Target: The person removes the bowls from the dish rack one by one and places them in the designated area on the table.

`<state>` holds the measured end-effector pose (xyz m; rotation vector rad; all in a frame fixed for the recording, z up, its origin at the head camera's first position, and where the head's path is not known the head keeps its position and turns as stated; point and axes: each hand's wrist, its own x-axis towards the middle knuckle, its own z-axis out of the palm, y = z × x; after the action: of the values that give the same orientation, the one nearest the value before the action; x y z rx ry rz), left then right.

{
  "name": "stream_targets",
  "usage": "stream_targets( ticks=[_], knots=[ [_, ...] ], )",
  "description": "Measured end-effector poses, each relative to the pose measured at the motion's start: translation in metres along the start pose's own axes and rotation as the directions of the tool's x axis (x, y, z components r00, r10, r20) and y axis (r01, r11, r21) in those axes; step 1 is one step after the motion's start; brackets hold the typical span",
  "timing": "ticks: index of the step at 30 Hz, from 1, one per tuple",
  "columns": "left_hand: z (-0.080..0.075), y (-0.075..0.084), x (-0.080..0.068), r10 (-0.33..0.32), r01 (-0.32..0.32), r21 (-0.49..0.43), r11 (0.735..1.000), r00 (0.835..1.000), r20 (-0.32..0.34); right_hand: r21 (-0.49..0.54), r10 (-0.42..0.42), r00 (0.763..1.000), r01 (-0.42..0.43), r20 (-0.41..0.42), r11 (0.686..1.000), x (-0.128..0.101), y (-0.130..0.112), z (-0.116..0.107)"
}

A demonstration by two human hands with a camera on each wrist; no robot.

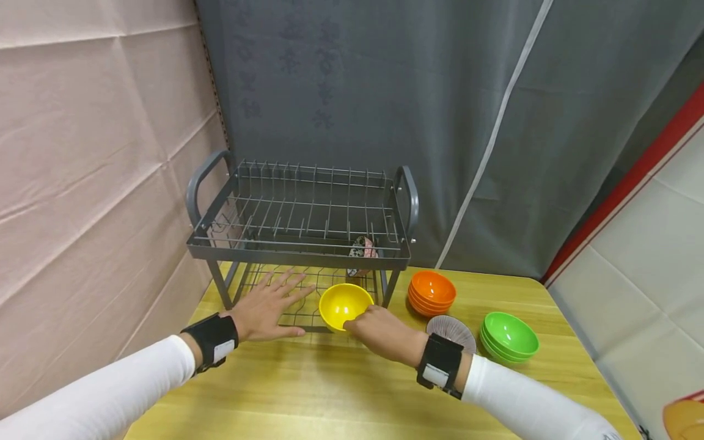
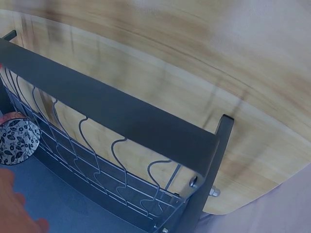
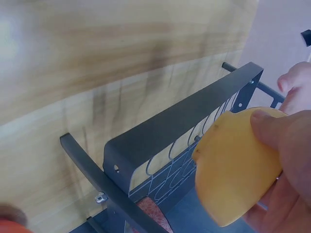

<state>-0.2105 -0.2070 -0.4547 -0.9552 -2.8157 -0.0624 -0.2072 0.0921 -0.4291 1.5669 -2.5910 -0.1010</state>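
The yellow bowl (image 1: 344,304) sat at the front edge of the lower wire shelf of the dish rack (image 1: 299,244), upright, its mouth facing up. The right hand (image 1: 385,333) gripped it at the near rim, fingers curled around the outside wall; in the right wrist view the fingers (image 3: 277,141) wrapped the bowl's yellow underside. The left hand (image 1: 266,305) lay flat just left of the bowl, fingers straight and spread over the lower shelf's wire, holding nothing. Both forearms wore white sleeves and black wrist straps. A patterned cup (image 1: 361,253) stood at the back of the lower shelf. To the right of the rack, on the wooden table (image 1: 330,391), stood a stack of orange bowls (image 1: 432,292), a ribbed grey dish (image 1: 452,330) and a stack of green bowls (image 1: 509,336). A grey curtain (image 1: 385,91) hung behind, with a pinkish sheet (image 1: 82,153) on the left.
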Motion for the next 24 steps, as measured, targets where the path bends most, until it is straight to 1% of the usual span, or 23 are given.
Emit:
stream_targets(
  ticks=[5,9,14,18,21,24],
  knots=[
    [0.005,0.004,0.001,0.010,-0.010,0.001,1.000,1.000,-0.009,-0.017,-0.002,1.000,0.002,-0.010,1.000,-0.013,-0.005,-0.004],
    [0.007,0.010,0.003,0.024,-0.024,-0.002,1.000,1.000,0.016,-0.052,0.000,1.000,-0.001,-0.015,0.999,-0.022,-0.007,-0.004],
    [0.006,0.017,0.004,0.053,-0.051,-0.035,0.998,0.997,0.050,-0.054,0.000,0.999,-0.001,-0.034,0.999,-0.033,-0.008,-0.006],
    [0.003,0.024,0.006,0.050,-0.046,-0.043,0.998,0.994,0.094,-0.075,-0.012,0.998,0.008,-0.061,0.997,-0.044,-0.007,-0.009],
    [0.002,0.030,0.008,0.051,-0.046,-0.045,0.998,0.993,0.109,-0.095,-0.012,0.997,0.005,-0.078,0.995,-0.052,-0.006,-0.009],
    [0.002,0.036,0.009,0.070,-0.064,-0.054,0.996,0.992,0.109,-0.104,-0.006,0.995,-0.004,-0.098,0.995,-0.061,-0.005,-0.010]
  ],
)
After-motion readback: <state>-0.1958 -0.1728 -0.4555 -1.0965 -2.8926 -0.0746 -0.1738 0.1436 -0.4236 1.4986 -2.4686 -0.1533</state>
